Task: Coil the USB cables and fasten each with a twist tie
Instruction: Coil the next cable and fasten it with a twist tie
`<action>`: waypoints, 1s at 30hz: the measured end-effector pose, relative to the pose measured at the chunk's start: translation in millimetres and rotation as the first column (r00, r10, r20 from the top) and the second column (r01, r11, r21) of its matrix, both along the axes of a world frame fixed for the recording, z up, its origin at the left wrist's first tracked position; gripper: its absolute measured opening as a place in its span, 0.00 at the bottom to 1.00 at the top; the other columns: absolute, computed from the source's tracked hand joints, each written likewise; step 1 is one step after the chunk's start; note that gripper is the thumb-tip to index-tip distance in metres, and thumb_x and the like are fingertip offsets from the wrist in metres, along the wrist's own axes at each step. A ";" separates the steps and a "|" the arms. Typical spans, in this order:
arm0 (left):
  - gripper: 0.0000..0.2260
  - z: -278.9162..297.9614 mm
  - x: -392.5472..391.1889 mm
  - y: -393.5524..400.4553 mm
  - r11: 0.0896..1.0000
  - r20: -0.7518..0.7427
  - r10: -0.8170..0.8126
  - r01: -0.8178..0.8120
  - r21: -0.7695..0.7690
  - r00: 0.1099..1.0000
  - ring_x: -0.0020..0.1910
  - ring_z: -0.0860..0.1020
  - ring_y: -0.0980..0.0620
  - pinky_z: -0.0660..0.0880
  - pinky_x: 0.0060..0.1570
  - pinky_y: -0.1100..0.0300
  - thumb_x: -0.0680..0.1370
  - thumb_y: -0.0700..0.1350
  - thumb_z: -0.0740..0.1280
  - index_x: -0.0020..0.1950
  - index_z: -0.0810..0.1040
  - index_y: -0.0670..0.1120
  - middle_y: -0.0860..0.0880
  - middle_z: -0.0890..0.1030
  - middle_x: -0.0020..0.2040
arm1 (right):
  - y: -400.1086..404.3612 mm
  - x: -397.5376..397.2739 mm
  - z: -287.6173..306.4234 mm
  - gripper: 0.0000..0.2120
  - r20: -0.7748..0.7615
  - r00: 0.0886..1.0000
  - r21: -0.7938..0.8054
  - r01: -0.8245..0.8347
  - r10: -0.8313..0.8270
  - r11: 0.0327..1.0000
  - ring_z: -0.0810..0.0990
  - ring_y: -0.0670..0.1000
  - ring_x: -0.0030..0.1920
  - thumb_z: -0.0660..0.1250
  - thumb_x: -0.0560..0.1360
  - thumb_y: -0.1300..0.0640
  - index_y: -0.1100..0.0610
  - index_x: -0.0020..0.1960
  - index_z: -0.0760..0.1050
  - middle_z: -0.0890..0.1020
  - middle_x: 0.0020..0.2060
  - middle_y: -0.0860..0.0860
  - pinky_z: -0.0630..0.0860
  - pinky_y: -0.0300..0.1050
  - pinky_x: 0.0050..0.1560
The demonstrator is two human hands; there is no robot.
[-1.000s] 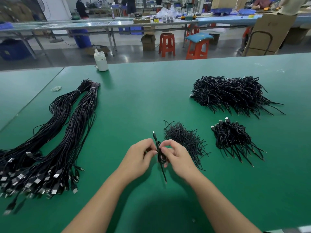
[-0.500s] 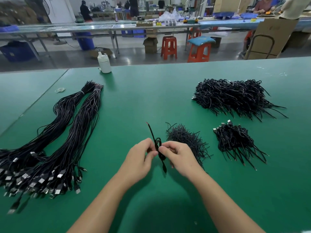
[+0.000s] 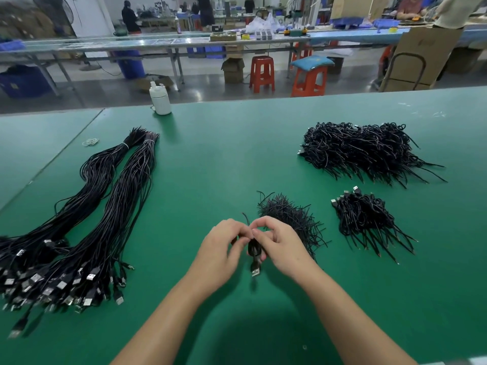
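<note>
A small coiled black USB cable (image 3: 254, 252) hangs between my two hands just above the green table (image 3: 226, 159), its silver plug pointing down. My left hand (image 3: 220, 252) and my right hand (image 3: 280, 246) meet fingertip to fingertip over the coil's top, pinching a thin black twist tie (image 3: 246, 219) whose free end sticks up. Behind my right hand lies a heap of loose twist ties (image 3: 290, 216). Two long bundles of uncoiled cables (image 3: 105, 206) stretch along the left.
A small pile of tied coils (image 3: 366, 217) lies to the right, a larger pile (image 3: 363, 148) beyond it. A white bottle (image 3: 160, 99) stands near the far edge, a rubber band (image 3: 90, 141) at the left. Stools and workbenches are behind the table.
The long tie end that stuck up and down past the coil has been wound in; only a short tip shows. The coil turned so its plug hangs down, and my fingertips closed together.
</note>
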State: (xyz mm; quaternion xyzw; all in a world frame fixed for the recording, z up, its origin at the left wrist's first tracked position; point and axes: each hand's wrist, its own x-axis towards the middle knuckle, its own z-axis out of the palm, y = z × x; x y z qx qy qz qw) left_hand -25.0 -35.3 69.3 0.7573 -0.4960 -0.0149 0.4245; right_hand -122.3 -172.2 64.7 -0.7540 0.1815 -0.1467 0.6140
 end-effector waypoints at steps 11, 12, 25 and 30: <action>0.07 6.9 7.6 -0.1 0.991 -0.464 0.094 -0.126 -0.038 0.881 0.39 0.77 0.56 0.74 0.44 0.58 0.76 0.37 0.72 0.44 0.81 0.49 0.53 0.84 0.39 | 4.8 1.4 3.7 0.16 0.122 0.992 -0.114 0.004 0.010 0.994 0.82 0.46 0.37 0.61 0.81 0.63 0.42 0.55 0.79 0.83 0.40 0.53 0.82 0.48 0.48; 0.07 7.0 7.8 0.4 0.991 -0.448 0.094 -0.126 -0.041 0.889 0.38 0.77 0.54 0.74 0.44 0.57 0.76 0.37 0.72 0.44 0.81 0.49 0.52 0.83 0.38 | 5.1 1.4 3.2 0.18 0.128 0.992 -0.109 -0.005 0.019 0.994 0.81 0.45 0.38 0.60 0.81 0.64 0.42 0.56 0.79 0.83 0.41 0.51 0.82 0.46 0.48; 0.08 4.1 11.6 7.0 0.995 -0.384 0.024 -0.060 -0.082 0.923 0.38 0.75 0.51 0.74 0.43 0.60 0.75 0.40 0.73 0.44 0.80 0.53 0.54 0.80 0.38 | 7.2 -4.6 6.0 0.06 0.077 0.997 -0.278 0.041 -0.021 0.960 0.70 0.41 0.37 0.68 0.79 0.56 0.53 0.47 0.83 0.72 0.39 0.48 0.66 0.35 0.41; 0.09 1.2 4.2 4.5 0.993 -0.253 0.070 -0.092 -0.075 0.965 0.37 0.74 0.60 0.71 0.42 0.69 0.74 0.40 0.74 0.42 0.79 0.54 0.59 0.80 0.37 | 5.9 -6.3 5.0 0.11 0.016 0.999 -0.283 0.036 -0.033 0.958 0.70 0.41 0.31 0.66 0.80 0.55 0.58 0.43 0.82 0.73 0.29 0.41 0.66 0.35 0.36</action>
